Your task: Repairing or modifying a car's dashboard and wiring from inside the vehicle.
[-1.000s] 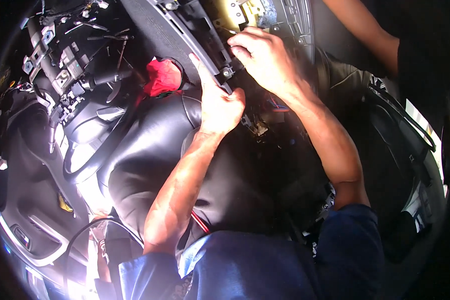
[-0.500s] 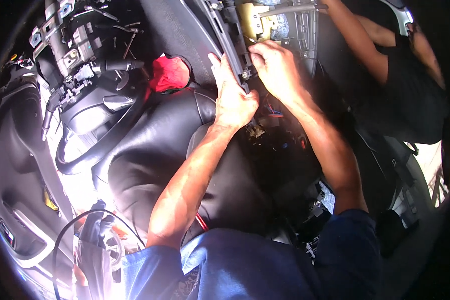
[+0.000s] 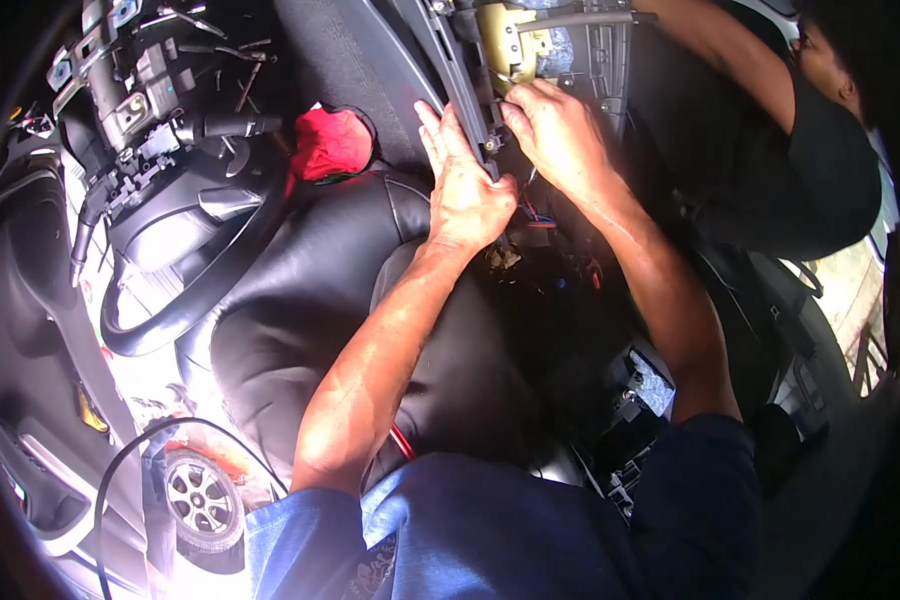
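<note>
My left hand [image 3: 465, 200] grips the near end of a long dark plastic trim piece [image 3: 460, 70], which runs up to the top edge of the view with small metal fittings along it; its thumb is at that end and its fingers lie along the left side. My right hand [image 3: 560, 135] is just right of the trim, fingers curled and pinched beside it; what they hold is hidden. Just beyond that hand are a yellowish bracket-like part [image 3: 503, 40] and a ribbed grey plastic panel [image 3: 600, 85]. Thin coloured wires [image 3: 540, 218] show below my hands.
Black leather seat [image 3: 300, 250], steering wheel [image 3: 145, 330], exposed metal beam with connectors [image 3: 135, 115], scattered tools [image 3: 250, 80], red cloth [image 3: 330, 140], door panel [image 3: 35, 310] at left, black cable [image 3: 110, 480], wheel [image 3: 200, 500] outside. A co-worker [image 3: 810, 190] leans in at right, arm toward the panel.
Since a second ago both my hands and the trim sit further right in the view. The co-worker's head has come into view at right, and a wheel now shows at lower left.
</note>
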A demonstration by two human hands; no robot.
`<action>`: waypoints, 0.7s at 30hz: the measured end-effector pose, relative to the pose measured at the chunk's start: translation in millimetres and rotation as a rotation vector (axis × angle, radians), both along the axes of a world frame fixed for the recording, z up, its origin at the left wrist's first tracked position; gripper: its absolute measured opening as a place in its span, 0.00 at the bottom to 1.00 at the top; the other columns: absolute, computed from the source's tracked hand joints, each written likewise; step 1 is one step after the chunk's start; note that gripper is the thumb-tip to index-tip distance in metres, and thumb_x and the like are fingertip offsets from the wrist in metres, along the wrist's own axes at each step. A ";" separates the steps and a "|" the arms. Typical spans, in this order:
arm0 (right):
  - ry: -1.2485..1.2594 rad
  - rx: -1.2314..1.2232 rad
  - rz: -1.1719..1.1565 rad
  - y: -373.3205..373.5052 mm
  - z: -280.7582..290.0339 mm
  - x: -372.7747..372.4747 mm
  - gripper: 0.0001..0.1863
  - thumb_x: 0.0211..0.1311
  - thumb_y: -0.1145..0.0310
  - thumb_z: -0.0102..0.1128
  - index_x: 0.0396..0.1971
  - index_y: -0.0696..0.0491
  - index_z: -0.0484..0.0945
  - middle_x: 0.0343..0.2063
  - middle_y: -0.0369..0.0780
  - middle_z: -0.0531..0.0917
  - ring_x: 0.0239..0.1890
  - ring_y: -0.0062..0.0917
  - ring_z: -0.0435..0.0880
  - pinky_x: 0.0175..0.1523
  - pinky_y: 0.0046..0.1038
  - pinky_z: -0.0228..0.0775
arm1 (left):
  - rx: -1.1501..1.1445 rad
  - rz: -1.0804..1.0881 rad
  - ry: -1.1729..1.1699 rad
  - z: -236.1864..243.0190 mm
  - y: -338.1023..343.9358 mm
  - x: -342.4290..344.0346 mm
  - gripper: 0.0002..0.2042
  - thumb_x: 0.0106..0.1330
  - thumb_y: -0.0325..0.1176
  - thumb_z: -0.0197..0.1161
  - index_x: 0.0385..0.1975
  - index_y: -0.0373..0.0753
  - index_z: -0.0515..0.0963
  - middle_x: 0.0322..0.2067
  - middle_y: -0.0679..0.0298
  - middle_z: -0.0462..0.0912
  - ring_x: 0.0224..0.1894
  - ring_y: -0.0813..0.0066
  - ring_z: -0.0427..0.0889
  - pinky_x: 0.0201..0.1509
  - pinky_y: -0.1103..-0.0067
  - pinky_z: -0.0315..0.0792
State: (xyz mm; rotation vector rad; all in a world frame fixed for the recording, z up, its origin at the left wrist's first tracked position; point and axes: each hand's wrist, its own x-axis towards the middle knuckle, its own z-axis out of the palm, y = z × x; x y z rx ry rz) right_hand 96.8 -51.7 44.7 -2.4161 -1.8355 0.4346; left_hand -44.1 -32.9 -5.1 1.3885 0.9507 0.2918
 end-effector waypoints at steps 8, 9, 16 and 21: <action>0.358 0.249 -0.130 -3.7 -8.9 -8.5 0.11 0.54 0.79 0.59 0.39 0.59 0.78 0.33 0.47 0.81 0.34 0.41 0.83 0.39 0.35 0.76 | 0.001 0.013 0.001 -0.8 -2.6 -0.5 0.51 0.47 0.23 0.62 0.69 0.32 0.35 0.69 0.37 0.27 0.74 0.47 0.32 0.75 0.72 0.39; 0.317 0.228 -0.125 -4.1 -9.7 -5.4 0.10 0.55 0.79 0.59 0.39 0.59 0.79 0.33 0.47 0.81 0.34 0.42 0.82 0.39 0.36 0.76 | 0.002 0.014 0.000 0.3 -2.4 0.3 0.51 0.47 0.23 0.62 0.69 0.32 0.35 0.69 0.37 0.27 0.74 0.47 0.32 0.75 0.72 0.39; 0.029 0.106 -0.024 -3.9 -8.8 -3.5 0.07 0.61 0.71 0.57 0.36 0.57 0.77 0.33 0.47 0.80 0.36 0.46 0.81 0.41 0.39 0.74 | 0.053 -0.008 0.027 -3.1 -3.0 0.6 0.50 0.46 0.25 0.62 0.67 0.24 0.36 0.68 0.34 0.26 0.73 0.42 0.30 0.76 0.66 0.37; -0.074 0.010 -0.071 -2.8 15.2 5.4 0.12 0.64 0.65 0.56 0.41 0.57 0.78 0.36 0.49 0.81 0.39 0.46 0.81 0.44 0.38 0.74 | -0.032 -0.088 0.052 9.1 1.2 3.3 0.49 0.51 0.29 0.63 0.69 0.29 0.36 0.69 0.39 0.25 0.71 0.36 0.31 0.75 0.62 0.44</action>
